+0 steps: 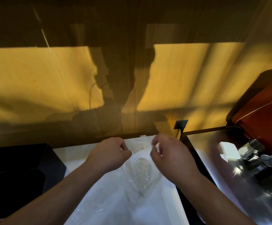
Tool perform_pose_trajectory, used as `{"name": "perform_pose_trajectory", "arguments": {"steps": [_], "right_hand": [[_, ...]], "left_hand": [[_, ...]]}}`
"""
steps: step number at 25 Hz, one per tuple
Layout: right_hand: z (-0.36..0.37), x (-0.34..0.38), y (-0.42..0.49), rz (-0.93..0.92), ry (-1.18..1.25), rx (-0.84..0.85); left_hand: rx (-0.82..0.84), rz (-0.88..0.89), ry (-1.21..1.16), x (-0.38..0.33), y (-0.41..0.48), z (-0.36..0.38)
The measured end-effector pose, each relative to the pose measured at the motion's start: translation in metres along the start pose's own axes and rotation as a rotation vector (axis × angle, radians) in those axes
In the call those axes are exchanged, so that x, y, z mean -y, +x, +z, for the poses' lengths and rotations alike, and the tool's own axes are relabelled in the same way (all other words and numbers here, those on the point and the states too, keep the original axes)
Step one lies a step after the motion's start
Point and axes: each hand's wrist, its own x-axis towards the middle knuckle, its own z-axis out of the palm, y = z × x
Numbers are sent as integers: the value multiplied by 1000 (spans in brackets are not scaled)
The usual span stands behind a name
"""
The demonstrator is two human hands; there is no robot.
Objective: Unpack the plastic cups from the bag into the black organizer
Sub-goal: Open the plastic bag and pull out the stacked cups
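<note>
A clear plastic bag [141, 177] with a stack of transparent plastic cups [141, 168] inside hangs over the white counter [156, 205] in the head view. My left hand [111, 153] pinches the bag's top edge on the left, fingers closed. My right hand [169, 155] pinches the top edge on the right. The two hands hold the bag's mouth between them. More clear cups [98, 203] lie blurred lower on the counter. The black organizer [24, 166] stands at the left, next to my left forearm.
A wooden wall [132, 78] rises behind the counter, with a black socket and cable [180, 125]. At the right a steel surface [213, 159] carries a red machine [265, 114], shiny metal parts [260, 161] and a small white box [226, 149].
</note>
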Motion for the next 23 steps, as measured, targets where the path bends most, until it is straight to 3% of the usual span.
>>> {"name": "perform_pose_trajectory", "arguments": {"steps": [2, 4, 7, 15, 19, 23], "right_hand": [[15, 17, 16, -72, -128, 317], [41, 21, 40, -17, -290, 644], [83, 12, 59, -15, -397, 883], [192, -44, 46, 110, -427, 811], [189, -36, 60, 92, -403, 819], [164, -39, 39, -46, -331, 903]], "left_hand": [[-70, 31, 45, -4, 3, 2], [-105, 56, 35, -8, 3, 4], [-83, 59, -15, -11, -1, 7], [12, 40, -62, 6, -12, 18], [19, 32, -100, 11, -14, 19], [13, 11, -116, 11, -13, 14]]}}
